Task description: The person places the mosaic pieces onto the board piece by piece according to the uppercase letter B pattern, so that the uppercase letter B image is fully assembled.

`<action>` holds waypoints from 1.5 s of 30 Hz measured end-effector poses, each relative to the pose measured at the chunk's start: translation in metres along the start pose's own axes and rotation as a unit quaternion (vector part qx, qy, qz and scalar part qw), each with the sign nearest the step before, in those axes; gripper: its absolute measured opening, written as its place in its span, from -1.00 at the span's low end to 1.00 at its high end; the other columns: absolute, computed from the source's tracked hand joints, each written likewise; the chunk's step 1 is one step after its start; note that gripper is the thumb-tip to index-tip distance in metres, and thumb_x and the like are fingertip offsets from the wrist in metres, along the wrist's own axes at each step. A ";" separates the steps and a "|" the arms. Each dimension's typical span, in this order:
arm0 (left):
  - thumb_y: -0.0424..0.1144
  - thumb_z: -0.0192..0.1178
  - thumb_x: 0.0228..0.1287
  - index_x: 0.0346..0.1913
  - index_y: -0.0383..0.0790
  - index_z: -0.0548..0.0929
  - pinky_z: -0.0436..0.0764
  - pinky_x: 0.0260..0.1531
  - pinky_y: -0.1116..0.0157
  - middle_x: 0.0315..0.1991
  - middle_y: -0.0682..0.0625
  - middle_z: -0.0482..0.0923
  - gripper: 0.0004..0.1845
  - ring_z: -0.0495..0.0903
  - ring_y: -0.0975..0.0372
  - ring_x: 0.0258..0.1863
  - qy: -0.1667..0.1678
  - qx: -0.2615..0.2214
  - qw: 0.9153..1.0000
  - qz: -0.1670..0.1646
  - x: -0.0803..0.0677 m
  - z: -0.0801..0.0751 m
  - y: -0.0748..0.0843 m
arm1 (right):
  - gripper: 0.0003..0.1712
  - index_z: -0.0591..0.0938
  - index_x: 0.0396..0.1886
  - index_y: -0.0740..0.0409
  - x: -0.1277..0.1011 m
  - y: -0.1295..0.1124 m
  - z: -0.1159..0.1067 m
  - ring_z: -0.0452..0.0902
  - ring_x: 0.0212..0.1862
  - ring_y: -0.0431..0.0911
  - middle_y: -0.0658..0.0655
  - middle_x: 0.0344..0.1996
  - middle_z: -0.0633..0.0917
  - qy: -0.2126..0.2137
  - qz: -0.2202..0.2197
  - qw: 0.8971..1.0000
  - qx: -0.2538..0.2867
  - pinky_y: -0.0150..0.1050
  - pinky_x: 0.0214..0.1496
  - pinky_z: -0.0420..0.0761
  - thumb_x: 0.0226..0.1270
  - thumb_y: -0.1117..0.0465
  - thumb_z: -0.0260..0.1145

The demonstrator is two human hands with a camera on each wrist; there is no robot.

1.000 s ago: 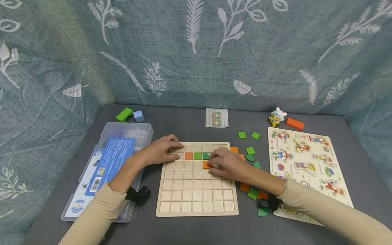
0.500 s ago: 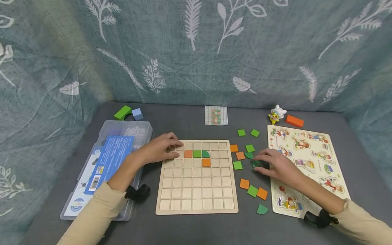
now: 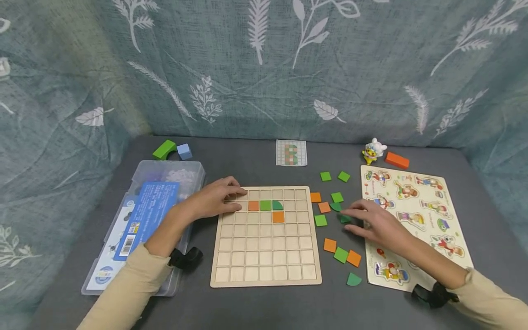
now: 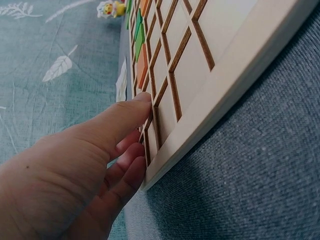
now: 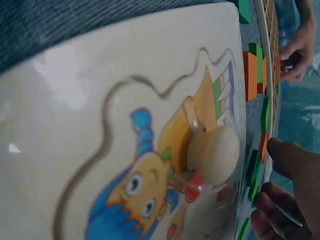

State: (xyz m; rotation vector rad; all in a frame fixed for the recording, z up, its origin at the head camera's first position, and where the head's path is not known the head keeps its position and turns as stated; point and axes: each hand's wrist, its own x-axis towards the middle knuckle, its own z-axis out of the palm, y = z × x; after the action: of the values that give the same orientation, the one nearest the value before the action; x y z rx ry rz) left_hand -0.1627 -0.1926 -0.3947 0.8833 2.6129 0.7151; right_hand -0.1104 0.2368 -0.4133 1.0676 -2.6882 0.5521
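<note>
A square wooden grid board [image 3: 266,283] lies on the dark table. Set in its cells are a reddish-orange square tile [image 3: 253,206], a green square tile [image 3: 266,205], a dark green quarter-round tile [image 3: 277,205] and an orange square tile [image 3: 278,217]. My left hand [image 3: 214,198] rests at the board's upper left corner, thumb and fingertips touching it, as the left wrist view also shows. To the right of the board, my right hand [image 3: 377,224] has thumb and fingers spread apart beside another dark green quarter-round tile [image 3: 344,219], fingertips right at it.
Several loose tiles lie between the board and a picture puzzle board [image 3: 439,270]. A pattern card [image 3: 291,152] lies behind the grid board. At left is a plastic case [image 3: 194,176]; blocks [image 3: 165,150] and a small figurine [image 3: 373,151] stand toward the back.
My right hand has left the orange tile on the board and moved right to the loose dark green tile. My left hand has stayed at the corner. The head view has tilted slightly.
</note>
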 end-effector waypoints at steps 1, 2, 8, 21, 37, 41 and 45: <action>-0.18 0.25 0.33 0.23 -0.26 0.57 0.57 -0.01 0.15 0.00 -0.11 0.47 -0.55 0.55 0.12 -0.06 0.002 0.000 1.000 0.002 0.001 0.000 0.000 | -0.59 0.75 -0.07 0.06 0.001 0.001 -0.001 0.48 -0.25 -0.22 0.03 -0.19 0.64 -0.001 -0.001 1.000 0.000 -0.32 -0.29 0.52 -0.01 0.24 0.55; -0.19 0.25 0.33 0.23 -0.27 0.57 0.56 -0.02 0.15 0.00 -0.11 0.47 -0.55 0.54 0.12 -0.06 0.005 0.001 1.000 0.004 0.001 0.000 0.000 | -0.61 0.75 -0.09 0.06 0.001 0.002 -0.001 0.48 -0.25 -0.23 0.02 -0.20 0.64 -0.003 -0.001 1.000 0.001 -0.32 -0.30 0.52 0.00 0.24 0.55; -0.18 0.25 0.33 0.23 -0.25 0.57 0.55 -0.03 0.15 0.01 -0.11 0.47 -0.56 0.54 0.13 -0.07 0.003 0.003 1.000 -0.003 0.001 0.000 0.001 | -0.65 0.75 -0.09 0.05 0.003 0.004 -0.002 0.49 -0.24 -0.24 0.01 -0.19 0.64 -0.020 -0.003 1.000 0.007 -0.31 -0.27 0.53 0.06 0.28 0.51; -0.18 0.26 0.32 0.22 -0.25 0.58 0.55 -0.02 0.13 0.01 -0.11 0.48 -0.56 0.54 0.13 -0.06 0.007 0.002 1.000 -0.001 -0.002 -0.001 0.001 | -0.69 0.74 -0.07 0.06 0.004 0.003 -0.002 0.51 -0.20 -0.22 0.03 -0.16 0.64 -0.041 -0.001 0.999 0.014 -0.31 -0.26 0.55 0.14 0.29 0.45; -0.17 0.25 0.32 0.21 -0.25 0.58 0.56 -0.03 0.16 0.00 -0.10 0.48 -0.56 0.54 0.14 -0.08 0.003 -0.003 1.000 -0.004 -0.002 0.001 0.000 | -0.67 0.69 -0.19 0.07 0.014 0.010 -0.006 0.59 -0.14 -0.10 0.02 -0.18 0.64 -0.098 -0.106 0.990 0.001 -0.25 -0.17 0.64 0.06 0.48 0.43; -0.17 0.25 0.33 0.21 -0.25 0.59 0.55 -0.04 0.16 0.00 -0.10 0.48 -0.57 0.53 0.15 -0.09 0.006 0.001 1.000 -0.004 -0.002 0.001 0.000 | -0.65 0.70 -0.10 0.12 0.017 0.009 -0.007 0.59 -0.14 -0.10 0.04 -0.16 0.64 -0.112 -0.109 0.988 -0.013 -0.27 -0.19 0.64 0.10 0.46 0.41; -0.17 0.24 0.34 0.21 -0.24 0.59 0.55 -0.02 0.15 0.00 -0.09 0.48 -0.57 0.53 0.14 -0.07 0.006 -0.003 1.000 -0.005 -0.002 0.002 0.000 | -0.60 0.70 0.00 0.15 0.019 0.008 -0.009 0.51 -0.22 -0.16 0.06 -0.20 0.60 -0.123 -0.126 0.984 -0.024 -0.34 -0.27 0.57 0.13 0.46 0.39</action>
State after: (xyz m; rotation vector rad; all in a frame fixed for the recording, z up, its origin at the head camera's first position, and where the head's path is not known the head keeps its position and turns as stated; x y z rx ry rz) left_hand -0.1603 -0.1930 -0.3959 0.8647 2.6233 0.7282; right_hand -0.1294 0.2343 -0.4011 1.5220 -2.6882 0.3255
